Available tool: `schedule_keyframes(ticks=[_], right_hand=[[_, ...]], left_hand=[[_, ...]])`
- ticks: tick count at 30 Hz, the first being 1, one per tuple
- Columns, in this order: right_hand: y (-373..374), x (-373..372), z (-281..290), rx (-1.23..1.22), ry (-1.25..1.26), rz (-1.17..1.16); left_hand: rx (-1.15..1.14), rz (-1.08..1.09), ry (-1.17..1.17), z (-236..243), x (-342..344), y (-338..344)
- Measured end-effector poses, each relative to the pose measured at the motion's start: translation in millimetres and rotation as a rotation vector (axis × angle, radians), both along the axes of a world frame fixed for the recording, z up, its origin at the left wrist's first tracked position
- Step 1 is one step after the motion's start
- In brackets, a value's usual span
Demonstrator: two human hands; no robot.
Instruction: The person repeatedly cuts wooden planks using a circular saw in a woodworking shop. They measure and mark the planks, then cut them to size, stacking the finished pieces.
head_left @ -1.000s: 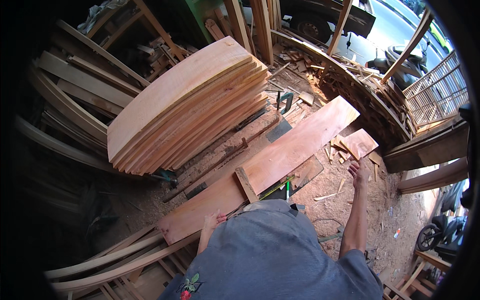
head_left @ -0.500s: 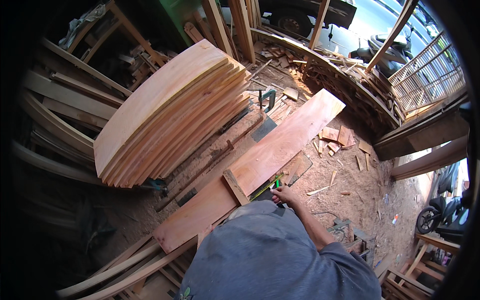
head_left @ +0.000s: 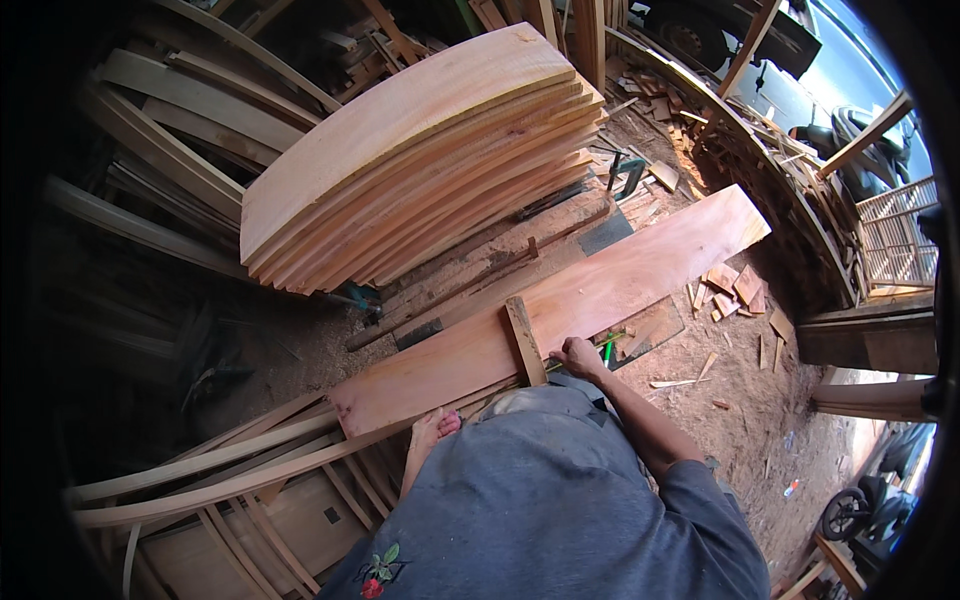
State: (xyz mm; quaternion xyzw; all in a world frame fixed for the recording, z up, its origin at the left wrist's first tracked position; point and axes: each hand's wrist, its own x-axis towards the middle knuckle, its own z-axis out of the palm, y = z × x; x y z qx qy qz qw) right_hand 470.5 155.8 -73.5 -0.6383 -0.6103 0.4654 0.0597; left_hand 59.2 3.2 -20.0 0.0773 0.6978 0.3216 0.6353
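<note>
A long reddish plank point(head_left: 640, 265) lies slantwise before me on a narrow bench. Across its near edge sits a short wooden block point(head_left: 524, 340). My right hand point(head_left: 580, 357) is closed at the plank's near edge, just right of the block; its contents are hidden. A thin yellow-green strip, like a measuring tape point(head_left: 558, 369), shows beside those fingers. A bright green object point(head_left: 608, 350) is just beyond them. My left hand point(head_left: 432, 430) is closed near the plank's left end, with something pinkish at its fingertips that I cannot make out.
A tall stack of curved boards point(head_left: 410, 150) stands beyond the bench, near a teal clamp point(head_left: 628, 178). Curved wooden strips point(head_left: 250, 460) lie at lower left. Offcuts point(head_left: 735, 290) and sawdust cover the floor at right. A motorbike point(head_left: 860, 505) is at far right.
My view has shifted, and the bench scene appears farther right and higher. My left hand has come into view. My right hand has moved along the plank's edge toward the block.
</note>
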Motion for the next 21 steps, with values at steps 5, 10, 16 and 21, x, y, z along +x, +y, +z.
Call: schedule_keyframes(ticks=[5,10,16,21], right_hand=[[0.6,-67.5,14.2,0.003,-0.126,0.189],[0.0,-72.9,16.1,-0.063,-0.069,0.049],[-3.8,0.1,21.7,0.102,0.202,-0.331],[-36.5,123.0,35.8,-0.112,0.46,-0.94]], left_hand=[[0.016,-0.071,0.161,22.5,-5.1,-33.2],[-0.055,-0.083,0.17,19.5,-9.3,-66.6],[-0.073,-0.135,0.06,18.4,3.4,-33.1],[0.063,-0.251,-0.069,82.9,43.1,63.8]])
